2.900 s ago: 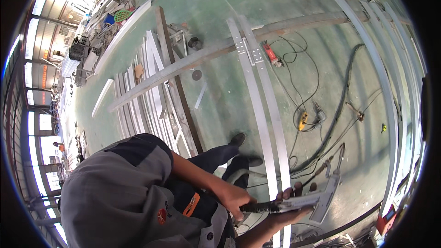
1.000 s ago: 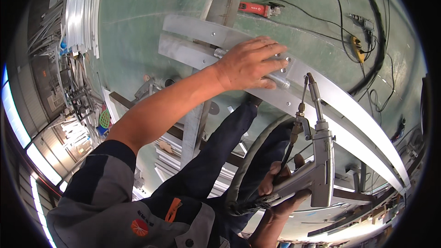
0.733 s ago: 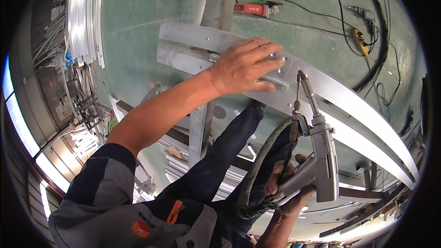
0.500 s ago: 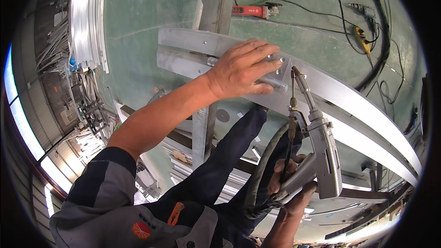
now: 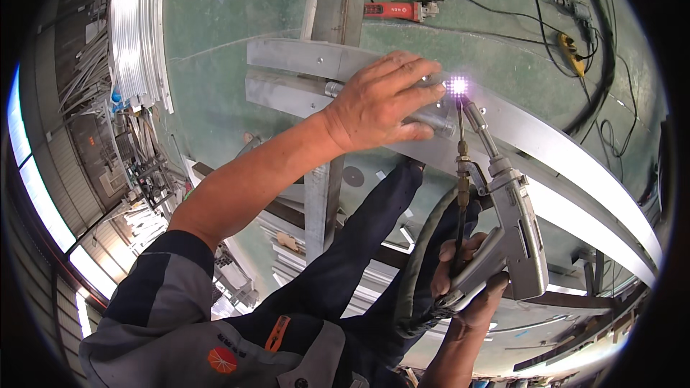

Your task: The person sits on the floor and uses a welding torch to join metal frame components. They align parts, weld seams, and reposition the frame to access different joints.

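A: Pressing flat with the left hand point(image 5: 381, 104) on a short metal tube point(image 5: 431, 123) lying across the long aluminium beam point(image 5: 560, 165). Fingers point(image 5: 413, 75) spread wide, palm down, pinning rather than wrapping.

B: And the right hand point(image 5: 467, 280)?

A: Closed around the grip of the handheld welding gun point(image 5: 514, 237), nozzle tip touching the joint just beside the left fingertips, where a bright spark point(image 5: 457, 86) is glowing.

B: Handling of the beam, probably?

A: Looking stiff and long, likely awkward more than heavy; smooth bare metal, so maybe slippery. Resting raised above the green floor point(image 5: 237, 14), crossing a second metal bar point(image 5: 320, 172).

B: Where to be taking hold?

A: Better well away from the spark, on the flat top face; the weld zone is probably hot. The tube seems light and able to roll, so holding from above, as now.

B: The gun?

A: Trailing a thick hose point(image 5: 417, 273), likely pulling a little on the wrist. Red angle grinder point(image 5: 395, 9) lying apart on the floor.
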`<state>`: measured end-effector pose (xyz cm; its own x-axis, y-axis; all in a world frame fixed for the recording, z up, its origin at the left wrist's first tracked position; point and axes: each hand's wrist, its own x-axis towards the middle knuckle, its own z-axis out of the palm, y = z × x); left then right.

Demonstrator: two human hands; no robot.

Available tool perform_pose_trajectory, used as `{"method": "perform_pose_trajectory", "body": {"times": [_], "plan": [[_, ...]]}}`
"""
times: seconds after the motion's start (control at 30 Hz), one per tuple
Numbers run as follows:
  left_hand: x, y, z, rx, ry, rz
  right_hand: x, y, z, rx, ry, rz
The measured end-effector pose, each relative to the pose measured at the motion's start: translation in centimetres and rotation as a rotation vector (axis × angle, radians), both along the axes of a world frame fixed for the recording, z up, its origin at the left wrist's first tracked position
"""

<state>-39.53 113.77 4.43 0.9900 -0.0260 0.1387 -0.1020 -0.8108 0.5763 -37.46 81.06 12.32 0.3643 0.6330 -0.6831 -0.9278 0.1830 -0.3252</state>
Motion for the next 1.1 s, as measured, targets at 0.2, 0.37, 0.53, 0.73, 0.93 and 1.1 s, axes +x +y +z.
{"method": "perform_pose_trajectory", "body": {"times": [0.2, 0.37, 0.53, 0.73, 0.93, 1.1], "plan": [[-0.1, -0.1, 0.0, -0.032, 0.027, 0.018, 0.5, -0.6, -0.2, -0.008, -0.002, 0.038], [0.0, 0.0, 0.1, -0.025, 0.019, 0.01, 0.6, -0.8, 0.1, -0.039, 0.025, 0.04], [0.0, -0.1, 0.0, -0.041, 0.027, 0.015, 0.8, -1.0, 0.8, -0.071, 0.032, 0.05], [-0.1, -0.1, -0.2, -0.032, 0.013, 0.017, 1.3, -1.2, 1.2, -0.082, 0.047, 0.082], [-0.1, 0.0, -0.2, -0.04, 0.022, 0.027, 1.7, -2.0, 1.0, -0.05, 0.026, 0.128], [0.0, 0.0, -0.1, -0.052, 0.008, 0.031, 2.3, -2.3, 1.4, -0.073, 0.025, 0.135]]}}
